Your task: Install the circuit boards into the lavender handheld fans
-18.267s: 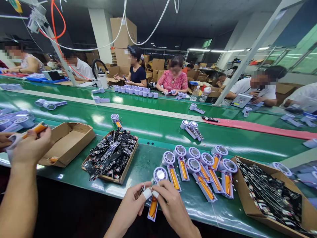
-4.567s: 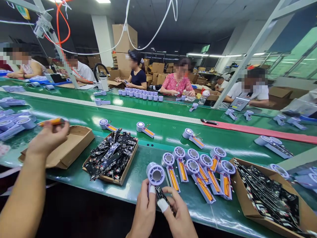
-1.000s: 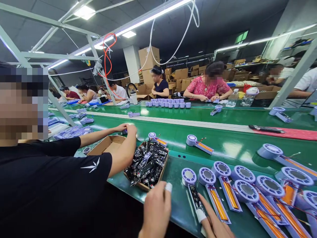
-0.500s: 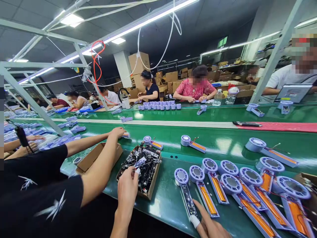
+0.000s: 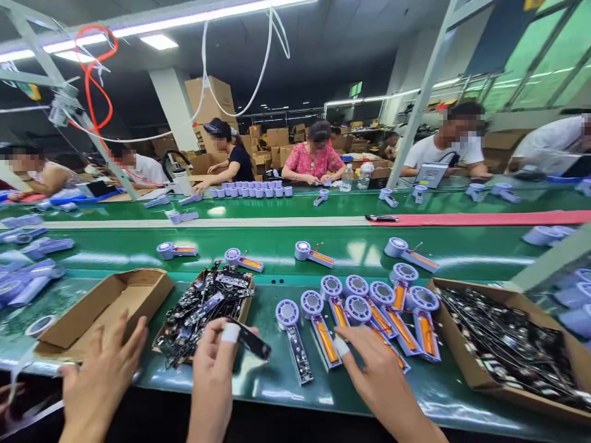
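Though unreadable, markings on circuit board [image 5: 252, 339] in left hand [image 5: 213, 375]

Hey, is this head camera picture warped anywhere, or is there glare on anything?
In the head view, overhead lights glare in pale patches on the green conveyor belt, and the wide lens leans the white frame upright.

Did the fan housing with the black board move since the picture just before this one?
No: the fan housing still lies just left of the orange-strip housing.
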`<state>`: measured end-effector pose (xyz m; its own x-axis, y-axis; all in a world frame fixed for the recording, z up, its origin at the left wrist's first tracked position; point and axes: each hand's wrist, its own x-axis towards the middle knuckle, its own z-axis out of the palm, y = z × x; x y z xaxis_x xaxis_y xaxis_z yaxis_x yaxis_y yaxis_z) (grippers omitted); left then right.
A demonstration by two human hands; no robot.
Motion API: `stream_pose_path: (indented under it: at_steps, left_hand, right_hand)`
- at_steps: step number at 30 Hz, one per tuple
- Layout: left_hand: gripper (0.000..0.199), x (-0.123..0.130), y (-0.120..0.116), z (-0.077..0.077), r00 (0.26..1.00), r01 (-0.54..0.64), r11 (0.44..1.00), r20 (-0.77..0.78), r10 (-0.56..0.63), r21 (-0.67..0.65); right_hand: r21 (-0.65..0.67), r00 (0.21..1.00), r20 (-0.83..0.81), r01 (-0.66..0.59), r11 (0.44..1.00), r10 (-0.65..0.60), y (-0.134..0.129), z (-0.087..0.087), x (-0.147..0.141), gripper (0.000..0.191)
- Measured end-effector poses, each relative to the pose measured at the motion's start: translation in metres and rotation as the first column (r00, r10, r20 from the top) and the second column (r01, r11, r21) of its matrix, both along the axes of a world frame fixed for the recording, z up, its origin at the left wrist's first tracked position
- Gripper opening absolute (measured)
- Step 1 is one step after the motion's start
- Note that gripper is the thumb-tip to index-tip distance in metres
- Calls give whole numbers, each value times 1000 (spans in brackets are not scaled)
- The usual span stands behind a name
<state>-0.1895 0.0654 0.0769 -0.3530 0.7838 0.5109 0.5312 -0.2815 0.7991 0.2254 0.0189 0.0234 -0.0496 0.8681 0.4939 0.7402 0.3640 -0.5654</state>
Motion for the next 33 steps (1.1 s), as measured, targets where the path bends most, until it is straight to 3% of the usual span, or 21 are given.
stream_pose_path:
  at_steps: [2, 5, 8, 12, 14, 17, 18, 19, 24, 26, 29, 31, 33]
  left_hand:
    - [58, -6, 15, -11, 989, -17, 998, 144, 25, -53]
    - [62, 0, 29, -23, 918, -76, 993, 383, 105, -91]
    - [59, 4, 32, -28, 835, -36, 999, 547, 52, -40]
    - [44, 0, 31, -21, 704, 103, 994, 705, -87, 20]
    - [39, 7, 30, -11, 716, 117, 993, 691, -97, 18]
    - [37, 41, 24, 0, 883, 85, 992, 468, -34, -88]
    - [31, 60, 18, -2, 944, 116, 976, 325, -51, -185]
    - [27, 82, 10, -7, 953, 156, 961, 289, -86, -230]
    - [30, 206, -43, -66, 928, 360, 845, 250, -278, -396]
    - [24, 241, -56, -85, 904, 425, 797, 249, -348, -430]
    - [15, 261, -59, -97, 887, 462, 756, 228, -401, -464]
    - [19, 258, -55, -96, 887, 461, 760, 252, -386, -458]
    - [22, 251, -50, -94, 865, 483, 750, 377, -330, -452]
  right_hand:
    - [-54, 998, 36, 44, 998, -42, 16, -2, -4, 30]
    - [-181, 998, 21, 59, 982, -56, 36, -19, -13, 31]
    - [-216, 1000, -18, 17, 976, -22, 46, -35, -15, 26]
    - [-235, 996, -86, -25, 972, 5, 37, -40, -8, 26]
    - [-283, 990, -139, -25, 959, -15, 26, -35, -7, 26]
    - [-391, 973, -224, -41, 919, -52, 9, -26, -9, 26]
    - [-420, 968, -244, -56, 906, -53, 6, -23, -10, 26]
    - [-440, 964, -260, -70, 895, -52, 2, -22, -12, 26]
    - [-509, 894, -439, -161, 846, -94, -2, -25, -13, 24]
    - [-510, 860, -500, -202, 836, -98, -2, -29, -14, 24]
    - [-473, 832, -548, -223, 853, -86, -3, -34, -15, 25]
    - [-447, 816, -571, -217, 868, -89, -3, -38, -17, 26]
    - [-438, 813, -572, -190, 879, -109, -2, -42, -18, 25]
